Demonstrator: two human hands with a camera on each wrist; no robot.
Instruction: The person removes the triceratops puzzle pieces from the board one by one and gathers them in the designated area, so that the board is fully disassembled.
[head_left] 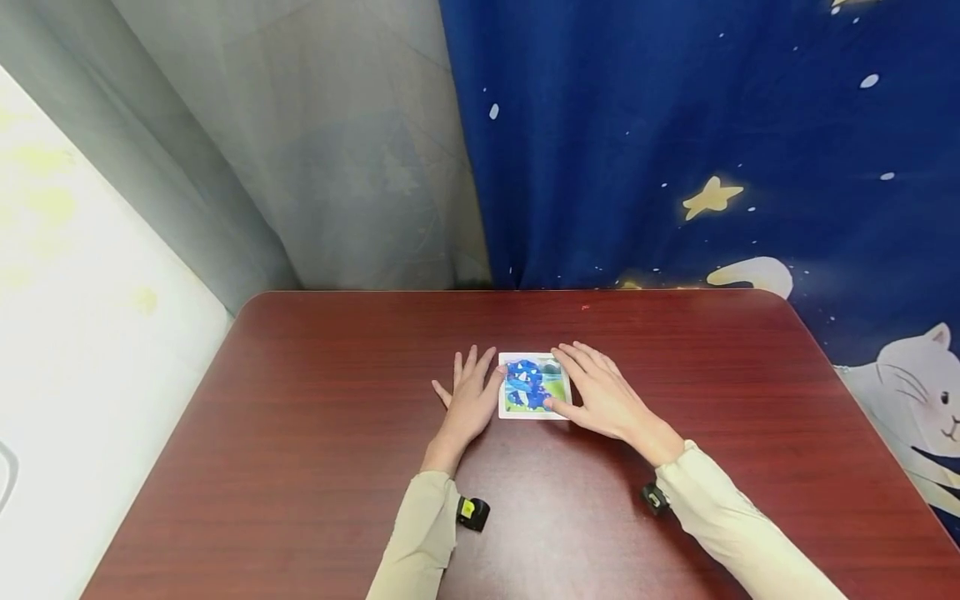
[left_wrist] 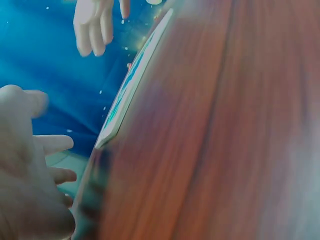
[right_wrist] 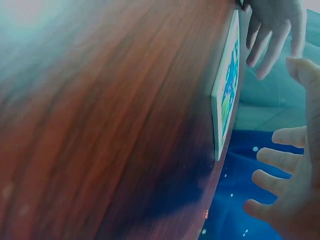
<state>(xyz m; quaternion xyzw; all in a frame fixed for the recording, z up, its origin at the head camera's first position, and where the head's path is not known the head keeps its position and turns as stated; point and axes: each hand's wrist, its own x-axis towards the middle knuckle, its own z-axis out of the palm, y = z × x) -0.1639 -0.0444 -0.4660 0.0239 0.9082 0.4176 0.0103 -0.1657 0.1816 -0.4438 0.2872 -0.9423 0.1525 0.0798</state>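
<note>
A small flat picture board (head_left: 528,387) with a white border lies on the brown table, showing a blue cartoon creature with white horns. To its left is my left hand (head_left: 467,407), fingers spread and straight. My right hand (head_left: 606,402) hovers over the board's right edge, its fingers extended and thumb over the lower right part. In the left wrist view the left hand (left_wrist: 25,175) is apart from the board (left_wrist: 135,82). The right wrist view shows a gap between the right hand (right_wrist: 292,185) and the board (right_wrist: 227,90). Neither hand grips anything.
The dark red-brown wooden table (head_left: 315,450) has rounded far corners. Behind it hang a grey curtain (head_left: 337,150) and a blue curtain (head_left: 600,150) with stars and a white cat. A pale panel (head_left: 82,275) stands at the left. Each wrist wears a small black camera (head_left: 474,513).
</note>
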